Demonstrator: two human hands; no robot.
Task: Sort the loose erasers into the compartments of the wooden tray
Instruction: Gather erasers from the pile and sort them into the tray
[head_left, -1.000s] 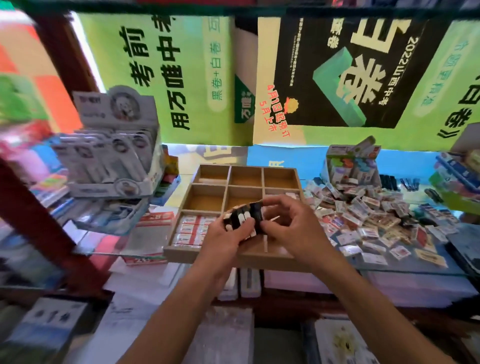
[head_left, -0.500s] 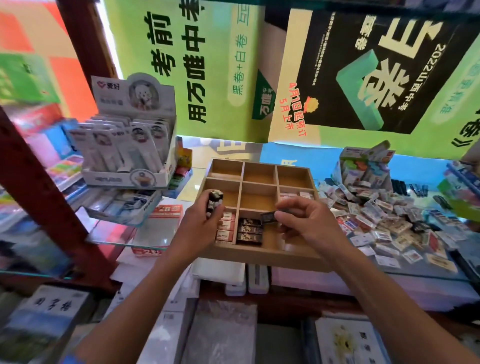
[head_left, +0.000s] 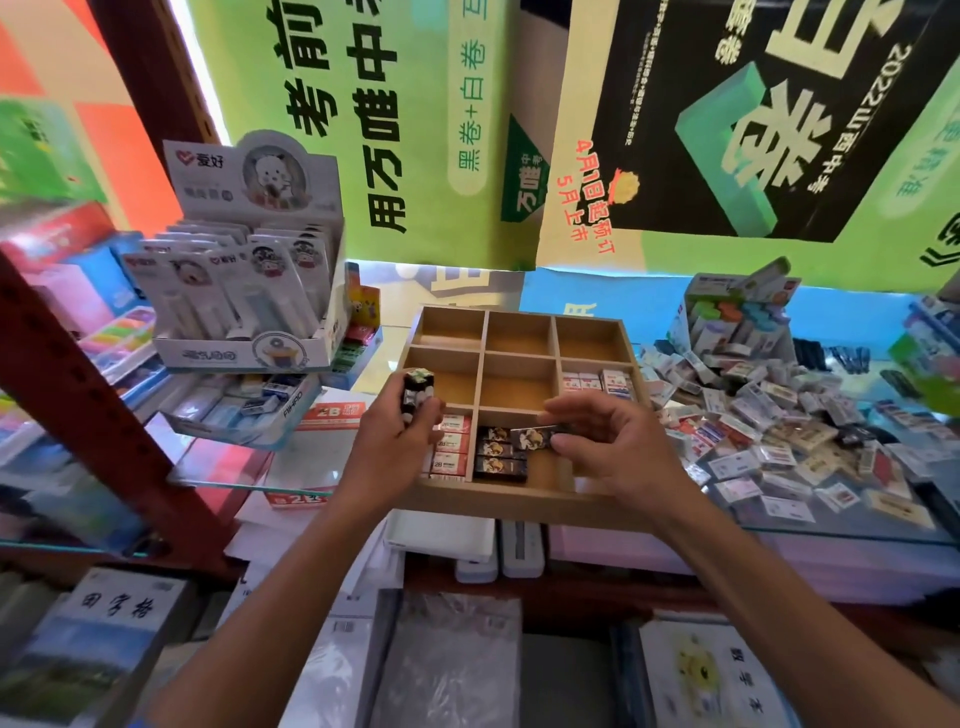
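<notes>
A wooden tray (head_left: 514, 501) with nine compartments lies on the glass counter. My left hand (head_left: 395, 441) grips a small stack of black erasers (head_left: 417, 392) over the tray's left edge. My right hand (head_left: 618, 447) pinches one black eraser (head_left: 535, 438) just above the front middle compartment, where black erasers (head_left: 498, 460) lie in a column. Red-and-white erasers (head_left: 451, 447) fill the front left compartment. White boxed erasers (head_left: 597, 383) sit in the middle right compartment. A pile of loose erasers (head_left: 769, 431) spreads to the right of the tray.
A cardboard display box of carded pens (head_left: 249, 291) stands at the left on a box of stationery (head_left: 244, 405). A red shelf post (head_left: 78, 384) slants at far left. An open eraser carton (head_left: 732, 317) stands behind the pile. Notebooks (head_left: 696, 675) lie on the lower shelf.
The two hands split apart from one shared bundle: my left hand carried the black stack to the tray's left edge, and my right hand brought one black eraser down over the front middle compartment.
</notes>
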